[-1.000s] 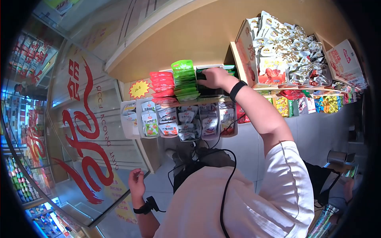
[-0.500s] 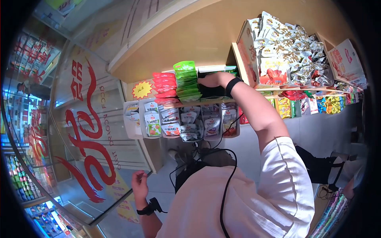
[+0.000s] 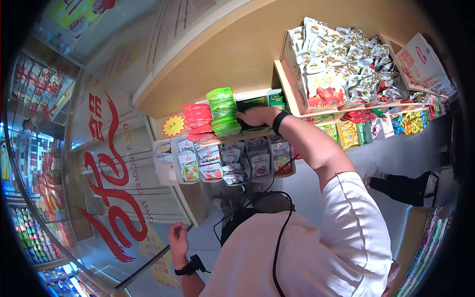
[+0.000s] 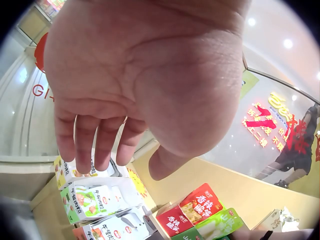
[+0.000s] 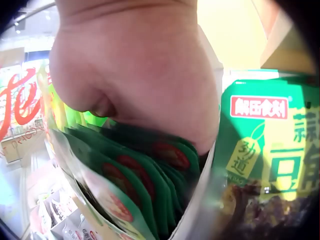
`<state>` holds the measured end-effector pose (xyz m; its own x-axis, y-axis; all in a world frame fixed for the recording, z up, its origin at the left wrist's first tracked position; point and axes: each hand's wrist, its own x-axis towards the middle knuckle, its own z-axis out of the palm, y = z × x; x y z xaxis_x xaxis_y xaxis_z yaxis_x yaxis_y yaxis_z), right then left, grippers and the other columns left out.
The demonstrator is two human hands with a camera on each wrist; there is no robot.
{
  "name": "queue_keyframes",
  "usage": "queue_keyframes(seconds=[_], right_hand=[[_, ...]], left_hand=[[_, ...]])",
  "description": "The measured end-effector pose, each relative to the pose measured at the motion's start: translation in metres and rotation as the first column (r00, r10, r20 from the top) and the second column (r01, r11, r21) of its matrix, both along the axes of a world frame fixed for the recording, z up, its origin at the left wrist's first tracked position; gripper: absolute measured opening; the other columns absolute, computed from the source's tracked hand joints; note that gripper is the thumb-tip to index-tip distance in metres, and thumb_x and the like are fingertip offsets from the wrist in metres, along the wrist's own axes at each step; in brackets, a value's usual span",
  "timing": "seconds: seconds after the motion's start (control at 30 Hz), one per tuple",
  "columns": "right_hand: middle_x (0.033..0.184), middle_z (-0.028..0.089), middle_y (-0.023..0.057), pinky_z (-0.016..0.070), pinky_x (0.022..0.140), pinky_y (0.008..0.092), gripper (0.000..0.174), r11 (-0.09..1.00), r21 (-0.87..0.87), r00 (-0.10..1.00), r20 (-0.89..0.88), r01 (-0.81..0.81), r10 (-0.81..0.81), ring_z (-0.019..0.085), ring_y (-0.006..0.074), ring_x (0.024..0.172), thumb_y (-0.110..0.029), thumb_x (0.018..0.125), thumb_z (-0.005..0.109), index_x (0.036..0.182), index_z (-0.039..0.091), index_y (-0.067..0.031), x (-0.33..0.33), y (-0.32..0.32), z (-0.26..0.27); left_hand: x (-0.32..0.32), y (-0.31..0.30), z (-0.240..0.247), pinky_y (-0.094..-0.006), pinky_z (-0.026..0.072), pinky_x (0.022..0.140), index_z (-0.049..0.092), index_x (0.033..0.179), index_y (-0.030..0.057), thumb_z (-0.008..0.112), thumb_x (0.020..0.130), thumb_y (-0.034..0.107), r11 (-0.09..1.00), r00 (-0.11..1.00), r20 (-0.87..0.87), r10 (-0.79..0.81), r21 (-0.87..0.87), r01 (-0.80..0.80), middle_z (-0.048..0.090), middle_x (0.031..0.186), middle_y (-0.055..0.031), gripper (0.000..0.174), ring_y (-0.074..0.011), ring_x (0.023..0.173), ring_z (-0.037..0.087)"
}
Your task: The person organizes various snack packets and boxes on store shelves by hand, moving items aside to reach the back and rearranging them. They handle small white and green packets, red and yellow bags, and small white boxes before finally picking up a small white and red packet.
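Observation:
My right hand (image 3: 256,117) reaches into a box of dark green snack packets (image 3: 251,102) on the shelf. In the right wrist view, the hand (image 5: 135,75) is at the tops of the tightly stacked packets (image 5: 145,185). Its fingers are hidden behind them, so I cannot tell whether they grip one. Light green packets (image 3: 223,111) stand beside this hand, with red packets (image 3: 198,119) farther left. My left hand (image 3: 178,240) hangs low beside the glass, holding nothing. In the left wrist view, its palm (image 4: 140,85) shows, with fingers relaxed.
Boxes of white snack pouches (image 3: 210,171) line the shelf front below. A large carton of white packets (image 3: 341,59) stands to the right behind a wooden divider (image 3: 287,86). Glass with red lettering (image 3: 114,198) is at left. A black cable (image 3: 284,232) crosses my shirt.
My right hand has shifted toward the near side of the box, exposing more dark green packets behind it. The left hand still hangs low. A person at right has moved.

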<state>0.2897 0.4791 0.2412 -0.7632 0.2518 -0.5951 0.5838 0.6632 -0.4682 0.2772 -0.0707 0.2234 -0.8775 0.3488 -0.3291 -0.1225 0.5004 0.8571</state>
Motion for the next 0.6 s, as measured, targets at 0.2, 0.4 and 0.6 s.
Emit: queue_keyframes(seconds=[0.2,0.4,0.6], right_hand=[[0.14,0.048,0.0258,0.0313,0.111,0.0446,0.082,0.997,-0.033,0.996,-0.047,0.071,-0.073,0.045,0.0399,0.13,-0.061,0.098,0.017,0.13,0.054,0.0046,0.002,0.001,-0.019],[0.113,0.063,0.0259,0.0448,0.098,0.0443,0.058,0.991,0.137,0.956,-0.29,0.006,0.034,0.06,0.04,0.106,-0.048,0.096,0.041,0.116,0.061,0.0036,0.019,-0.003,-0.01],[0.109,0.063,0.0099,0.0508,0.088,0.041,0.035,0.891,0.453,0.853,-0.46,-0.013,0.246,0.06,0.0297,0.104,-0.027,0.081,0.067,0.108,0.063,-0.0053,0.08,-0.03,-0.004]], left_hand=[[-0.001,0.011,0.003,-0.0279,0.0473,0.084,0.06,0.106,0.0022,0.063,0.091,0.009,0.998,0.998,-0.009,-0.067,-0.012,0.067,0.064,0.098,-0.0052,0.017,-0.0137,0.093,0.06],[-0.001,0.018,0.004,-0.0277,0.0475,0.083,0.06,0.105,0.0023,0.064,0.091,0.011,0.996,0.996,-0.012,-0.085,0.021,0.085,0.064,0.097,-0.0042,0.017,-0.0134,0.093,0.06],[0.002,0.018,0.004,-0.0279,0.0482,0.083,0.06,0.104,0.0013,0.065,0.091,0.014,0.998,0.998,-0.038,-0.053,-0.046,0.051,0.065,0.099,-0.0056,0.019,-0.0139,0.094,0.061]])
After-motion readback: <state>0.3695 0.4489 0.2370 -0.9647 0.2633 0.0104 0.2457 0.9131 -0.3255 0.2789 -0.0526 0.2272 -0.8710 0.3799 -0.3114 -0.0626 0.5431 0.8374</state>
